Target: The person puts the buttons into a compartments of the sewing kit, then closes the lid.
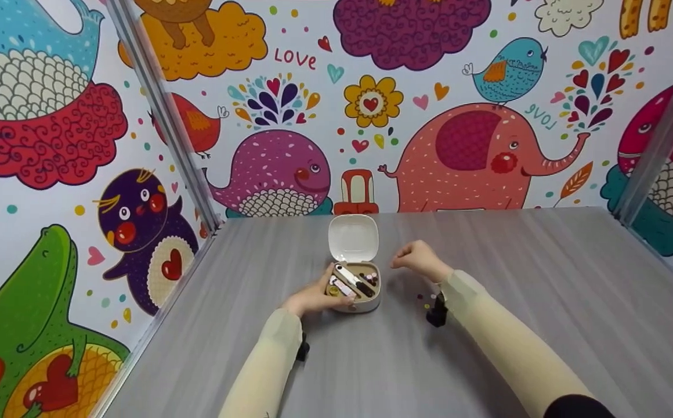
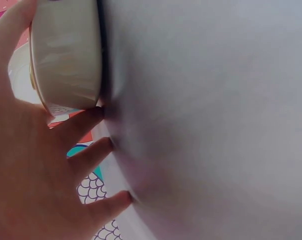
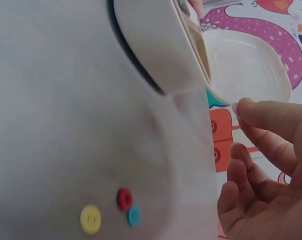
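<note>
A small white box (image 1: 357, 305) stands on the table with its lid (image 1: 353, 238) raised at the back. My left hand (image 1: 312, 297) holds the box's left side between thumb and forefinger; in the left wrist view its other fingers (image 2: 93, 154) are spread along the table. Inside, in separate compartments, lie a long white-and-black tool (image 1: 354, 280), a pinkish-white piece, a yellowish round piece and several small dark and pink pieces. Right of the box, my right hand (image 1: 425, 261) is raised, pinching a small pale button-like piece (image 3: 235, 108), mostly hidden by the fingertips.
On the grey table, right of the box, lie a yellow button (image 3: 91, 220), a red button (image 3: 124, 199) and a blue button (image 3: 134, 216), near the right wrist. Walls with cartoon animals (image 1: 278, 168) and metal corner posts (image 1: 165, 116) border the table at the back and sides.
</note>
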### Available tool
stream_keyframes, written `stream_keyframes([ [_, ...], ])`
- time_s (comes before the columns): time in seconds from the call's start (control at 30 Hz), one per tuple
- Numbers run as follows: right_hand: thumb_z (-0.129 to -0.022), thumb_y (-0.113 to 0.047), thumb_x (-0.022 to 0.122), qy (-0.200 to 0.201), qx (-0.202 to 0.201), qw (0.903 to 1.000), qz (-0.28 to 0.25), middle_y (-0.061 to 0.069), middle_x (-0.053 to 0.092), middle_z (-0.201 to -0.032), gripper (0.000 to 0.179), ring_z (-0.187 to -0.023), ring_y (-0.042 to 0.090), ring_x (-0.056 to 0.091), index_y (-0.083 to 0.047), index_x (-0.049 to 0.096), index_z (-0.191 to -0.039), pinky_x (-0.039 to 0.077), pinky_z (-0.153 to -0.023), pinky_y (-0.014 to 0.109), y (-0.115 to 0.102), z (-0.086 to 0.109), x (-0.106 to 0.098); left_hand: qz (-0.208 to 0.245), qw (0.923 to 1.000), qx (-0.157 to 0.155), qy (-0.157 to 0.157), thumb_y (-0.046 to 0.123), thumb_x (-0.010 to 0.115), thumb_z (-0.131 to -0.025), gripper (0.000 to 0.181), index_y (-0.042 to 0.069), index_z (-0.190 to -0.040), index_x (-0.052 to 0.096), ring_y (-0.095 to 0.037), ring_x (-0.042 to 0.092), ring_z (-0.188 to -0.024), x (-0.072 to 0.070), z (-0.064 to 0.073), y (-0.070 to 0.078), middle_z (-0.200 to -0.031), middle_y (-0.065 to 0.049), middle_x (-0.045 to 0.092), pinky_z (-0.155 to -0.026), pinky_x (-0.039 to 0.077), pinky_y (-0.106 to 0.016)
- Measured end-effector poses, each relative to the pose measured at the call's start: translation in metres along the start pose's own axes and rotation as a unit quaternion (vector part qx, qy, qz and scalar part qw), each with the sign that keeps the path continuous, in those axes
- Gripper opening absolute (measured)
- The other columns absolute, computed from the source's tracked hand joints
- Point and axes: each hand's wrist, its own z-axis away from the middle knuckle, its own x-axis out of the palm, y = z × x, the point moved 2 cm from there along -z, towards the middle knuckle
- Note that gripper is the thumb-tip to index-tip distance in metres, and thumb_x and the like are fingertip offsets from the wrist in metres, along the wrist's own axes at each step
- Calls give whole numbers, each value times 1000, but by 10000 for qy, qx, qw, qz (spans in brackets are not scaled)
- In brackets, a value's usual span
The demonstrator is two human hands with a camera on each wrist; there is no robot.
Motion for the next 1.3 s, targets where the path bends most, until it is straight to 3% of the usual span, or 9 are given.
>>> stream_keyframes([
  [0.3, -77, -4, 74, -46, -109, 9995, -290, 3, 69, -74, 8, -81, 28, 62, 3, 74, -79, 47, -70, 31, -9, -10, 18, 198, 9998, 101, 12, 42, 76, -81, 111, 7, -156, 1, -38, 31, -136, 0, -2, 0, -155, -24, 23, -109, 27, -50],
  [0.5, -80, -2, 72, -240, -36, 9957, -894, 10, 71, -76, 11, -89, 41, 62, 8, 73, -84, 49, -82, 46, -8, -11, 32, 210, 9997, 97, -18, 40, 76, -82, 111, 8, -156, 1, -38, 35, -133, 2, -1, 1, -154, -25, 25, -108, 29, -49],
  [0.63, -82, -2, 70, -344, -154, 9957, -847, 15, 71, -77, 10, -74, 30, 64, 8, 73, -84, 51, -73, 41, -8, -12, 41, 110, 9998, 182, 20, 41, 76, -81, 110, 8, -156, 3, -36, 39, -131, 2, -1, 1, -151, -23, 31, -107, 31, -49],
  [0.77, -80, -2, 71, -305, -185, 9966, -745, 10, 69, -71, 9, -61, 13, 57, 6, 74, -83, 47, -60, 30, -11, -15, 48, 16, 9999, 72, 80, 45, 75, -81, 110, 9, -156, 5, -35, 37, -132, 1, 0, 2, -152, -21, 30, -107, 30, -49],
  [0.93, -78, -1, 70, -164, -49, 9970, -751, 3, 65, -65, 7, -57, 9, 53, 5, 72, -80, 40, -53, 22, -12, -17, 54, -113, 9998, -29, 143, 48, 74, -80, 110, 9, -156, 5, -36, 38, -132, 0, 0, 3, -151, -24, 31, -107, 31, -48],
  [1.3, -79, -2, 71, -35, -4, 9990, -443, 0, 64, -66, 6, -58, 9, 52, 4, 72, -79, 41, -52, 21, -9, -20, 61, -219, 9996, -35, 178, 49, 74, -80, 109, 11, -157, 6, -37, 40, -130, 0, 0, 1, -149, -24, 34, -105, 33, -47],
])
